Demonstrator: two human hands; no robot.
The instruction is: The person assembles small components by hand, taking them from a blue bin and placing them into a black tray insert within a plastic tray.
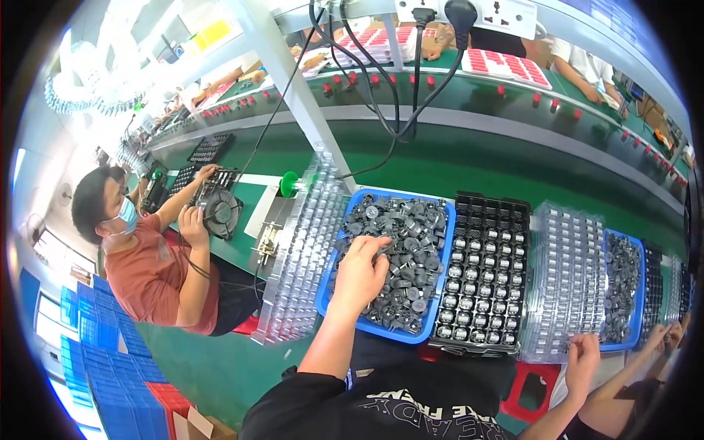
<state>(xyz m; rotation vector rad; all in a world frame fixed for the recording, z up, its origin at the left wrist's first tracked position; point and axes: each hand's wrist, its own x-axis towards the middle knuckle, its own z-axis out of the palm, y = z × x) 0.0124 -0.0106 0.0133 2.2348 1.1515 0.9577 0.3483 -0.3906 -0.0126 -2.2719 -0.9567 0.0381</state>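
Note:
My left hand point(358, 275) is over a blue plastic basket point(320, 297) heaped with small dark grey round plastic parts point(403, 290). Its fingers curl together above the heap; whatever is between them is hidden. Farther right, my right hand point(584, 356) is raised at the near edge of a stack of clear plastic blister trays point(565, 286). The fingertips there are drawn together, and anything they hold is too small to make out. Between the basket and the clear trays lies a black compartment tray point(493, 213), with small silvery-and-black parts in many of its pockets.
A tilted stack of clear trays point(304, 257) stands left of the basket, beside a small metal fixture point(268, 243). At left a person point(158, 268) handles a black round part. Another blue basket point(639, 293) lies right. Black cables point(400, 110) hang from the frame above the green bench.

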